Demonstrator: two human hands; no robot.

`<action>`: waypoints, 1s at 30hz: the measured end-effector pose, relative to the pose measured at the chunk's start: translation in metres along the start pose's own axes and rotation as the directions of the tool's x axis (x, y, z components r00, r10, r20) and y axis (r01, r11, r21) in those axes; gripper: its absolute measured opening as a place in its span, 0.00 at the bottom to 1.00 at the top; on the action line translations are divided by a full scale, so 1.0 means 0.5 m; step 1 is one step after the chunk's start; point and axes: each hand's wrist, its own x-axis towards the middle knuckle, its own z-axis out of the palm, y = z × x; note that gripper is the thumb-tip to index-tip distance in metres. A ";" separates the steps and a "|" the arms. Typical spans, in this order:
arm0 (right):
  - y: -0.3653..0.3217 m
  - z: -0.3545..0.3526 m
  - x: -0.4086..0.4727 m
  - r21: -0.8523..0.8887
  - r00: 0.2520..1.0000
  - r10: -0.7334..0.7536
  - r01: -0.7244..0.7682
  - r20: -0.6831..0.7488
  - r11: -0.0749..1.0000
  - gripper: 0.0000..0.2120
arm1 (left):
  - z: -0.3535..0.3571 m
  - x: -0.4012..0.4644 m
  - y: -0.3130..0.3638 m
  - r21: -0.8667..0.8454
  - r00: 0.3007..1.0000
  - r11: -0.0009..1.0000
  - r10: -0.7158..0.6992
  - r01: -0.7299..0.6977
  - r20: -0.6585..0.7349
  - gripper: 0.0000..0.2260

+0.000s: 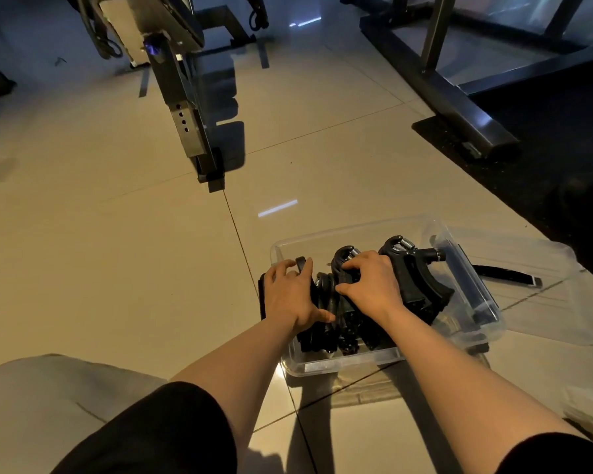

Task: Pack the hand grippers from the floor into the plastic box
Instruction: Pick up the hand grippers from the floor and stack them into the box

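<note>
Sitting on the tiled floor (pixel 117 234), near right: plastic box (pixel 466 302) packed with black hand grippers (pixel 415 278). Left hand (pixel 290 292) curling around the leftmost gripper; right hand (pixel 370 282) clutching a middle one.

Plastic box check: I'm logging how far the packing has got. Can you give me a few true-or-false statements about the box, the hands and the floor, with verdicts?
1. The plastic box stands on the tiled floor. True.
2. Both the left hand and the right hand are on the hand grippers in the box. True.
3. The box is empty. False: several black grippers lie in it.
4. The box is opaque. False: it is clear.
5. A black strap lies right of the box. True.
</note>
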 end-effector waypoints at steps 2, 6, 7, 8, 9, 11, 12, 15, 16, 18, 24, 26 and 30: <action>-0.001 0.000 0.001 -0.002 1.000 -0.004 0.004 0.000 1.000 0.22 | -0.003 -0.002 0.003 -0.023 1.000 1.000 -0.018 0.018 0.006 0.54; -0.001 0.000 0.001 0.010 1.000 -0.010 0.010 0.000 1.000 0.21 | -0.002 0.001 -0.001 -0.208 0.988 0.974 -0.115 0.091 -0.107 0.31; -0.001 0.000 0.000 0.016 1.000 -0.009 0.009 0.000 1.000 0.21 | -0.001 0.000 -0.001 -0.244 0.982 0.965 -0.131 0.094 -0.137 0.26; 0.000 0.000 0.000 0.018 1.000 -0.009 0.009 0.001 1.000 0.21 | 0.003 0.000 -0.002 -0.265 0.978 0.960 -0.136 0.091 -0.157 0.24; 0.001 -0.001 0.001 0.017 1.000 -0.009 0.009 0.002 1.000 0.21 | 0.007 -0.001 -0.003 -0.288 0.975 0.955 -0.133 0.078 -0.177 0.23; 0.002 0.000 0.002 0.022 1.000 -0.008 0.008 0.001 1.000 0.21 | 0.013 -0.003 -0.007 -0.435 0.964 0.899 -0.162 0.056 -0.211 0.24; 0.002 0.000 0.002 0.027 1.000 -0.007 0.007 -0.001 1.000 0.21 | 0.014 -0.003 -0.008 -0.553 0.955 0.832 -0.198 0.045 -0.219 0.24; 0.006 -0.001 0.003 0.041 1.000 -0.009 0.009 -0.005 0.999 0.21 | 0.010 -0.002 -0.016 -0.807 0.945 0.591 -0.264 0.000 -0.193 0.22; 0.006 -0.001 0.003 0.046 1.000 -0.010 0.011 -0.005 0.999 0.21 | 0.009 0.000 -0.021 -0.858 0.948 0.513 -0.275 0.006 -0.158 0.21; 0.006 -0.001 0.004 0.053 1.000 -0.010 0.010 -0.006 0.999 0.21 | 0.000 0.004 -0.027 -0.938 0.958 0.346 -0.276 0.028 -0.073 0.17; 0.004 -0.001 0.007 0.041 1.000 -0.002 0.003 -0.009 0.999 0.20 | 0.011 0.010 -0.028 -0.260 0.989 0.965 -0.078 0.044 -0.123 0.24; 0.005 -0.002 0.008 0.039 1.000 -0.004 0.004 -0.001 0.999 0.20 | 0.019 -0.001 -0.029 0.022 0.997 1.000 -0.004 0.006 -0.071 0.27; 0.008 -0.001 0.006 0.039 1.000 -0.015 0.015 -0.008 0.999 0.20 | 0.010 -0.009 -0.028 0.142 0.994 0.989 0.023 -0.038 0.108 0.46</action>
